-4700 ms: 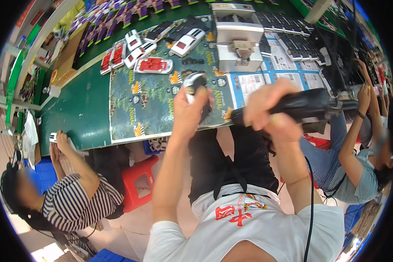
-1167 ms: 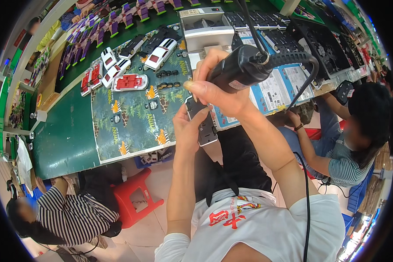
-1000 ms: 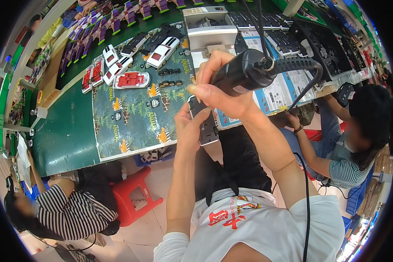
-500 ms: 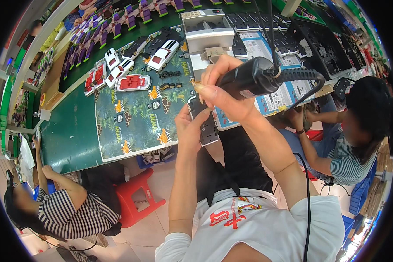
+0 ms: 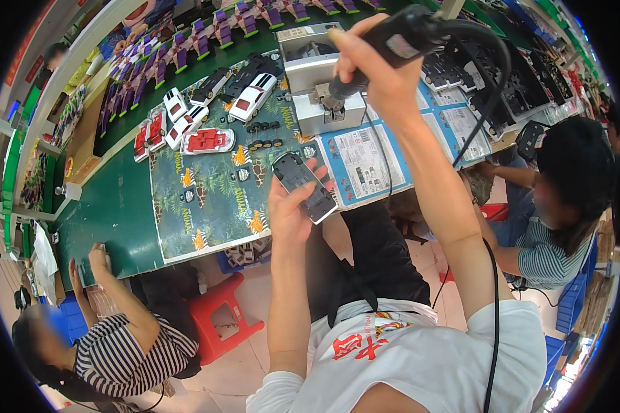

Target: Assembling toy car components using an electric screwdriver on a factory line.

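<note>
My left hand (image 5: 291, 215) is closed around a toy car (image 5: 300, 180), its black underside facing up and its white body edge showing. It is held over the front edge of the table. My right hand (image 5: 391, 77) grips a black electric screwdriver (image 5: 408, 36) with a thick cable. The driver's nose points down at the small metal outlet on the front of a grey screw feeder (image 5: 312, 115). Whether the bit touches the outlet I cannot tell.
White and red toy cars (image 5: 208, 140) and small black wheels (image 5: 263, 128) lie on the patterned sheet (image 5: 217, 199). Black car chassis (image 5: 442, 69) fill the back right. A row of purple toys (image 5: 207, 31) runs behind. Co-workers sit left and right; a red stool (image 5: 220, 320) stands below.
My right hand has lifted the screwdriver off the toy car and carried it forward to the screw feeder. My left hand has tilted the car and shifted slightly.
</note>
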Available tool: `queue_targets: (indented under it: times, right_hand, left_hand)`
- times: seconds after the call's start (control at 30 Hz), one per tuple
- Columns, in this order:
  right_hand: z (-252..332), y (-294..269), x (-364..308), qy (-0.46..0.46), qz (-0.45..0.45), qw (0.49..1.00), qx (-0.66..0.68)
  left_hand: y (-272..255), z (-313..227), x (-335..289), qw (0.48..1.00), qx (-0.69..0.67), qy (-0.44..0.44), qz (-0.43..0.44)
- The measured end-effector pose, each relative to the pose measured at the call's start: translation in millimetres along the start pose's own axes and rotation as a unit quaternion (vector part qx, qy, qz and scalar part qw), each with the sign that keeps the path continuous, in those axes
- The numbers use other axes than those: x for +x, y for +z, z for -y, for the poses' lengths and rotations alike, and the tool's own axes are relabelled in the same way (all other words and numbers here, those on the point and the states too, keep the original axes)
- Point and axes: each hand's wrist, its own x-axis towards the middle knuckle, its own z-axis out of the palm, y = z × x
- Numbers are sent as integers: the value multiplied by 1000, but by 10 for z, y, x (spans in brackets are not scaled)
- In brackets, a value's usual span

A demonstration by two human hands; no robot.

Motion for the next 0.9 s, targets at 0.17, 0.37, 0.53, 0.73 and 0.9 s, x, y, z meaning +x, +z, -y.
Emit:
queue_targets:
  times: [0.17,0.37,0.53,0.73,0.9]
  right_hand:
    - [-97,48,-66,25,7,997,-67]
    - [-133,170,-105,165,43,983,-62]
    - [345,41,-509,190,-6,969,160]
    - [519,206,-914,188,40,948,254]
    - [442,199,-1027,208,92,957,179]
  left_hand:
    - [89,-55,-16,1000,5,-7,-14]
    - [-110,1,-2,999,-17,18,-28]
    - [-24,22,1,999,-26,22,-3]
    - [-123,17,53,1000,-19,19,0]
    - [-154,21,49,1000,-26,2,-7]
